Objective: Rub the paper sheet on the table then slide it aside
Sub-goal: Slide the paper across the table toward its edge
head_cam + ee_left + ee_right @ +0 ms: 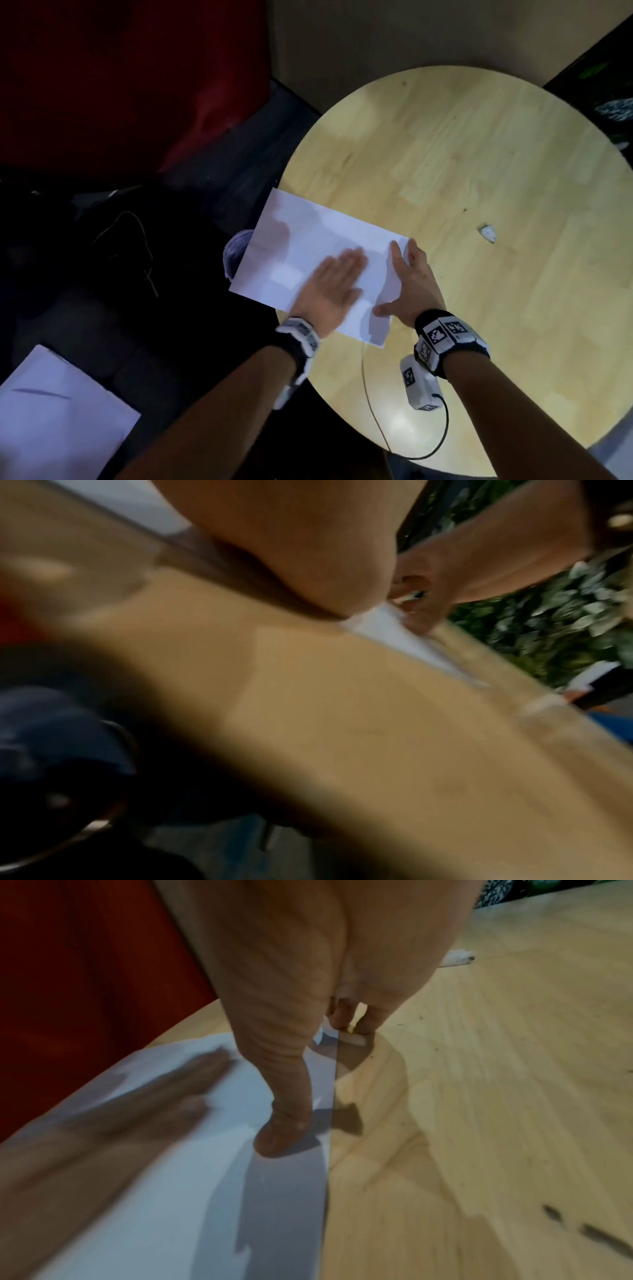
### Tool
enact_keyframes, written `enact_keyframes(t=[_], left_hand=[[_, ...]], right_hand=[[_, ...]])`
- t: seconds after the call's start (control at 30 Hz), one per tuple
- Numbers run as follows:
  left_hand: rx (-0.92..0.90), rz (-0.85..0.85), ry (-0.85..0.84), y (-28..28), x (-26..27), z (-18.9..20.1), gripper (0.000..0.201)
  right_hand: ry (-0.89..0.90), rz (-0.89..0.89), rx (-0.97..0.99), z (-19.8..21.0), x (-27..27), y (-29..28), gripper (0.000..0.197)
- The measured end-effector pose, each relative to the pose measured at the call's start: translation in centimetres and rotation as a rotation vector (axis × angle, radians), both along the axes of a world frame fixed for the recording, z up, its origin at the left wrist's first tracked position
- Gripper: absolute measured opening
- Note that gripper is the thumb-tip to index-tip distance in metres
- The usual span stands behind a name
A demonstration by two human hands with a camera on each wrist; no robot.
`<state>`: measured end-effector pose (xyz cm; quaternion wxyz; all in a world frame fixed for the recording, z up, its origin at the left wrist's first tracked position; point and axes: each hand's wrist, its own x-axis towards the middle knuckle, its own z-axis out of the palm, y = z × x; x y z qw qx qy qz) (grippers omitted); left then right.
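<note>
Paper sheet [318, 253] at the left edge of the round tabletop [479, 178], its far corner overhanging. Left hand [329, 287], fingers straight, lies flat on the sheet; right hand [409, 291], fingers spread, presses thumb and fingertips on the sheet's right edge.

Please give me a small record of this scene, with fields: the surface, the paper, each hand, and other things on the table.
surface: round light wooden table
paper: white rectangular paper sheet, flat, its left part overhanging the table edge
left hand: flat on the sheet, fingers straight, blurred
right hand: at the sheet's right edge, thumb and forefinger spread on the paper
other: small white scrap lying apart to the right; thin cable near the front edge
</note>
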<state>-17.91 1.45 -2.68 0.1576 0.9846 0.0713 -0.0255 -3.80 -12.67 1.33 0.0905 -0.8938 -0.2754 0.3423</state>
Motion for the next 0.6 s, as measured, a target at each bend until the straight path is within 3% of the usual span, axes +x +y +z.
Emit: enact_keyframes(t=[0.1, 0.13, 0.17, 0.2, 0.27, 0.33, 0.4, 0.43, 0.53, 0.6], left_hand=[[0.369, 0.285, -0.013, 7.6, -4.0, -1.5, 0.062], [0.318, 0.445, -0.004, 10.1, -4.8, -1.4, 0.062], [0.149, 0.615, -0.026, 11.6, -5.1, -0.7, 0.063], [0.055, 0.697, -0.047, 12.0, -4.3, 0.3, 0.064], [0.023, 0.647, -0.083, 9.2, -1.8, 1.4, 0.059], [0.062, 0.346, -0.136, 3.6, 0.3, 1.8, 0.057], [0.032, 0.019, -0.084, -0.5, 0.2, 1.3, 0.060], [0.034, -0.048, -0.043, -0.7, -0.5, 0.5, 0.060], [0.202, 0.076, 0.010, 4.7, -3.3, -0.7, 0.050], [0.307, 0.375, 0.095, 9.7, -5.4, -0.9, 0.048]], right_hand=[[0.001, -0.005, -0.007, 0.1, -0.1, 0.2, 0.134], [-0.003, -0.007, -0.004, 0.0, -0.1, 0.2, 0.134], [-0.006, -0.006, -0.009, 0.1, -0.1, 0.3, 0.134], [-0.009, -0.001, -0.019, 0.1, -0.1, 0.4, 0.133], [-0.019, 0.014, -0.035, 0.2, 0.0, 0.4, 0.133], [-0.026, 0.037, -0.049, 0.3, 0.1, 0.3, 0.132], [-0.034, 0.051, -0.053, 0.3, 0.2, 0.2, 0.132], [-0.035, 0.054, -0.051, 0.2, 0.2, 0.1, 0.132], [-0.029, 0.051, -0.032, 0.1, 0.2, -0.1, 0.132], [-0.028, 0.048, -0.029, 0.0, 0.2, -0.1, 0.132]])
